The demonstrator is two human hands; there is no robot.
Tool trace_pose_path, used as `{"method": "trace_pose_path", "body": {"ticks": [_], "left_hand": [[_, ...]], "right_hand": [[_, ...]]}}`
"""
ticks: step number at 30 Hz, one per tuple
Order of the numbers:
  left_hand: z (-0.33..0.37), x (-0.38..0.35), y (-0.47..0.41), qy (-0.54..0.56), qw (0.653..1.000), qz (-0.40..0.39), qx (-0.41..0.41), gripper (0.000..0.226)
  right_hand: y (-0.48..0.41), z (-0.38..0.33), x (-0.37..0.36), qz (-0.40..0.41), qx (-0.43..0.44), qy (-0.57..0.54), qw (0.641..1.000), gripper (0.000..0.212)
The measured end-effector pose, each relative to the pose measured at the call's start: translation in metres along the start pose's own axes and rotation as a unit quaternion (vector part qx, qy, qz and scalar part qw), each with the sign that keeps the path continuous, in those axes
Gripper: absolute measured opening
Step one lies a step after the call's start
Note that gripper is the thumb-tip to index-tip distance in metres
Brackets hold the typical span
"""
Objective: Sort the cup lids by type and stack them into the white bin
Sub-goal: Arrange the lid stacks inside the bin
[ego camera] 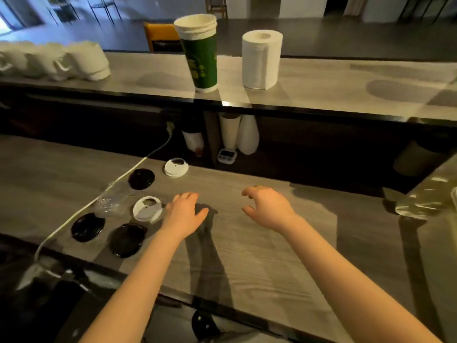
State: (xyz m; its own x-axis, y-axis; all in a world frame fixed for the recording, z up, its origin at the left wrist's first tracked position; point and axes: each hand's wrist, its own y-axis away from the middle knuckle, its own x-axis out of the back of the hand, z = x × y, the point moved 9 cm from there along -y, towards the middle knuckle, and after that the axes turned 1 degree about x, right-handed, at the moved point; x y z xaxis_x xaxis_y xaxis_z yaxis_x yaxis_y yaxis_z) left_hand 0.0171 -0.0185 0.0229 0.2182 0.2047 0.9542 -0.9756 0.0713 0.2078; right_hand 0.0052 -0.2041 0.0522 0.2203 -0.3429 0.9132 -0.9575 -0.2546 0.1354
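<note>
Both hands (186, 211) (265, 206) empty over counter (247, 243), lids (147, 209) left

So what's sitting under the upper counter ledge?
A white digital timer, two pale upright containers behind it, a dark bottle with a white label, and a white cable plugged in. Deeper back is too dark to see.

Both hands (186, 211) (265, 206) hover empty beside scattered lids (147, 208) on counter (247, 243).

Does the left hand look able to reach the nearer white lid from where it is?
Probably yes: the left hand is open right beside the nearer white lid, with nothing between them.
</note>
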Motion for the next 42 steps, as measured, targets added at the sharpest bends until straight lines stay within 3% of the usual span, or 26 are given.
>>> {"method": "trace_pose_path", "body": {"ticks": [8, 12, 15, 20, 24, 29, 33, 37, 42], "left_hand": [[-0.141, -0.009, -0.043, 0.039, 0.997, -0.032, 0.064, 0.073], [-0.186, -0.031, -0.071, 0.031, 0.988, -0.109, 0.109, 0.094], [-0.198, -0.044, -0.084, 0.005, 0.985, -0.146, 0.092, 0.100], [-0.202, -0.051, -0.089, 0.021, 0.988, -0.141, 0.052, 0.101], [-0.187, -0.019, -0.093, 0.098, 0.992, -0.075, 0.021, 0.095], [-0.141, 0.057, -0.086, 0.121, 0.985, 0.078, -0.090, 0.097], [-0.120, 0.070, -0.080, 0.111, 0.979, 0.114, -0.130, 0.099], [-0.107, 0.062, -0.088, 0.108, 0.979, 0.092, -0.146, 0.100], [-0.109, 0.035, -0.119, 0.175, 0.976, -0.040, -0.126, 0.107]], "right_hand": [[-0.079, -0.087, -0.072, -0.072, 0.005, -0.016, 0.997, 0.044], [-0.106, -0.107, -0.091, -0.086, -0.009, -0.003, 0.996, 0.045], [-0.120, -0.114, -0.094, -0.078, -0.030, -0.002, 0.997, 0.044], [-0.139, -0.119, -0.095, -0.092, -0.075, -0.023, 0.993, 0.043], [-0.150, -0.125, -0.093, -0.072, -0.099, -0.084, 0.989, 0.044], [-0.161, -0.138, -0.076, -0.011, -0.067, -0.299, 0.952, 0.052], [-0.164, -0.141, -0.070, -0.003, -0.058, -0.390, 0.919, 0.038], [-0.164, -0.127, -0.075, -0.012, -0.088, -0.447, 0.890, 0.028], [-0.170, -0.086, -0.067, 0.064, -0.151, -0.435, 0.885, 0.025]]}}
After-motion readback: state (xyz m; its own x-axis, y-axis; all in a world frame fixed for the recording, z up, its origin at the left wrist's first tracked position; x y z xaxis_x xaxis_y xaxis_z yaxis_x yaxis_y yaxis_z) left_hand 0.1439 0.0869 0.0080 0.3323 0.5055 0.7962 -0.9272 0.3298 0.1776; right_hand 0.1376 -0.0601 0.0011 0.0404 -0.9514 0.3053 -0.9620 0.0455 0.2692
